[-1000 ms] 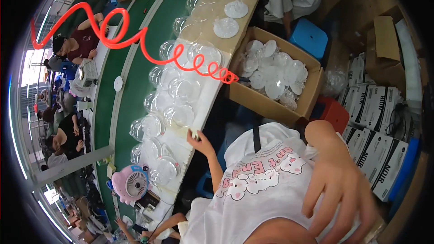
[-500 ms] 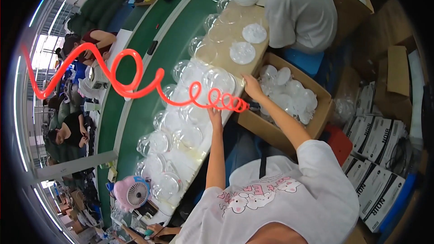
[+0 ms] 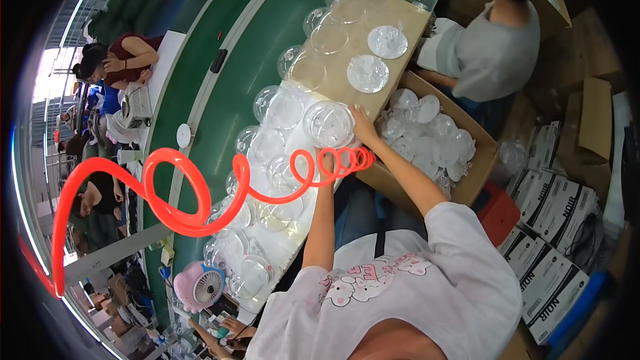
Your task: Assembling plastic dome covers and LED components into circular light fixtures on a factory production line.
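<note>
A clear round plastic cover (image 3: 329, 124) with a pale disc in it lies on the white work surface in front of me. My right hand (image 3: 361, 127) is at its right rim, with the fingers curled onto the edge. Just below the cover is my left hand (image 3: 325, 162), its fingers largely hidden behind the red coiled hose (image 3: 241, 172). Several similar clear covers (image 3: 280, 108) stand in rows to the left. Two pale round discs (image 3: 368, 74) rest on the tan board (image 3: 357, 17) farther off.
A cardboard box (image 3: 481, 172) full of clear and white round parts stands to my right. The green conveyor belt (image 3: 220, 107) runs along the far left. A pink fan (image 3: 200, 287) stands at the table's near end. A co-worker in grey (image 3: 503, 47) sits beyond the box.
My right hand has moved in onto the cover's rim, and my left hand is slightly farther right. The co-worker in grey has shifted right, and the hose has swung lower.
</note>
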### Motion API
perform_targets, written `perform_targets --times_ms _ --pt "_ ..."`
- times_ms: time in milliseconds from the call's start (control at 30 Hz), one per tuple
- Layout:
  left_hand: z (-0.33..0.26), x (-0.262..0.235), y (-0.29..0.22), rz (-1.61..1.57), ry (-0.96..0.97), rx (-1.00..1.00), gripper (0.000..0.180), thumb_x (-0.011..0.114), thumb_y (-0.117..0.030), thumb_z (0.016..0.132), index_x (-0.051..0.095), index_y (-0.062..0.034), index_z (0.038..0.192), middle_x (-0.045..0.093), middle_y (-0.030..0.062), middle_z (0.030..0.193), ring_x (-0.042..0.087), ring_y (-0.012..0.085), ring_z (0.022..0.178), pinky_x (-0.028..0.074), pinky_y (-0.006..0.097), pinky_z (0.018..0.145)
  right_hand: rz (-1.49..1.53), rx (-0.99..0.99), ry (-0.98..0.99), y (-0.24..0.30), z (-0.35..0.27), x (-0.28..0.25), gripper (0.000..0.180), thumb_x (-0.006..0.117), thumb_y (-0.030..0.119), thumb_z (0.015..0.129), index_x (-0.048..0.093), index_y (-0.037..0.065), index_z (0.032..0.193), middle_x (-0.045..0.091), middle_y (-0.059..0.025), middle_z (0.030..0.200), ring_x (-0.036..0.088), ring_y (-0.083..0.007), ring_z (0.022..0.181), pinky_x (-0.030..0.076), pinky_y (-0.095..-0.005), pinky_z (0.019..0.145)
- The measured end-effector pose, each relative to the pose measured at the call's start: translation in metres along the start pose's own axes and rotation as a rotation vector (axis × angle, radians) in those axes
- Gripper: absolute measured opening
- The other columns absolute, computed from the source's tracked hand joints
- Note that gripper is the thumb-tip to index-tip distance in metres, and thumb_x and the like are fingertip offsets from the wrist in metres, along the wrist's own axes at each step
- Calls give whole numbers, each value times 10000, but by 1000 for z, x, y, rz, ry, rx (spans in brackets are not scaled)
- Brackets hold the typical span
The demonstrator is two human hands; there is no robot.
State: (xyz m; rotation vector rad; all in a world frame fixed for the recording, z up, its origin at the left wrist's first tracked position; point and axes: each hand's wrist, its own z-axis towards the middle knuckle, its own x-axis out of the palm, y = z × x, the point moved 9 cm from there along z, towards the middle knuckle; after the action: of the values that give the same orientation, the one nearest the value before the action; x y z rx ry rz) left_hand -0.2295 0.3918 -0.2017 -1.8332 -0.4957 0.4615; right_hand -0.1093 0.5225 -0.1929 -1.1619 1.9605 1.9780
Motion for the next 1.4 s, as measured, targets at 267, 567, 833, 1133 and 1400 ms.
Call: perform_targets --times_ms 267,567,833,1133,1400 --pt "28 -9 -48 -166 -92 260 358 457 -57 795 498 -24 1149 543 44 893 523 194 857 420 306 758 163 89 -92 39 17 -36 625 366 -51 705 361 109 1309 495 -204 1192 527 -346 1029 433 -345 833" --pt "46 -5 -143 -360 -123 191 275 525 -230 876 473 -85 1104 458 38 1099 465 150 1011 439 361 816 479 36 -306 60 7 -89 457 402 19 779 459 63 1231 502 -189 1185 539 -324 1014 423 -344 840" --pt "38 -6 -147 -719 106 161 273 518 -101 858 430 -55 1113 495 52 1063 513 134 879 429 295 814 403 -74 -389 95 -2 -109 470 387 16 776 471 89 1233 533 -178 1155 527 -320 1044 408 -339 870" --pt "8 -45 -217 -1118 223 352 513 455 -139 864 263 -108 1339 386 94 1307 418 220 1182 405 386 956 235 -270 -155 205 13 -110 431 388 123 756 525 77 1162 558 -188 1091 529 -362 993 425 -380 846" --pt "-19 -124 -214 -1186 -25 491 551 452 -95 818 274 -82 1339 407 98 1296 422 228 1180 382 367 981 276 -527 -71 273 5 -72 383 432 168 758 563 76 1106 589 -207 975 564 -367 881 443 -407 781"
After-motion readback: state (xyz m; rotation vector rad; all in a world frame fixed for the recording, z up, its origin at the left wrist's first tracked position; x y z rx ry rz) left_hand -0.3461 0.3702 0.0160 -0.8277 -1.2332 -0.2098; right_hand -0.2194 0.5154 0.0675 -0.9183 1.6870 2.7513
